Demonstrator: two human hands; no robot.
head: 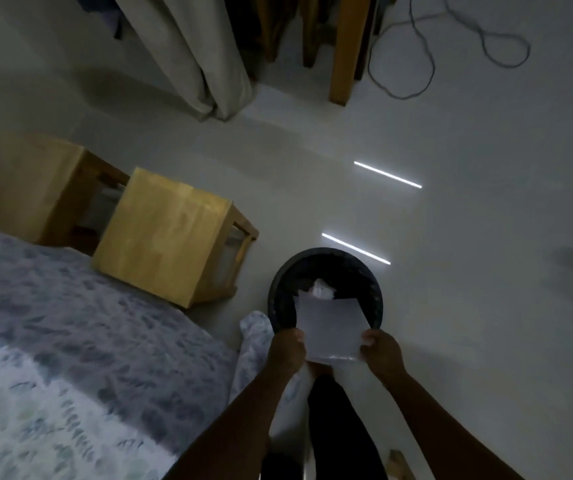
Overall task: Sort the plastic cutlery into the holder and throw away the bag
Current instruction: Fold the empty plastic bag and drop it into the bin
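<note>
- Two bare forearms reach forward from the bottom edge, beside a patterned bed cover (53, 341) on the left.
- The left hand (287, 351) pinches the near left side of the bag (330, 327), and the right hand (382, 355) pinches its near right side. The hands are apart, with the bag stretched flat between them.
- The bag is a pale, flat sheet about as wide as it is long (so no clear long axis). Its glossy near edge runs across between the hands, and its free far edge points away from the person.
- That far edge lies over the mouth of a round black bin (326, 252) on the floor, above crumpled paper (323, 289) inside it.
- Left of the bin stands a wooden stool (171, 237), near the bed.
- Farthest off hang a beige curtain (191, 57) and, to the right, a looped cable (451, 46) lies on the pale floor (486, 202).
</note>
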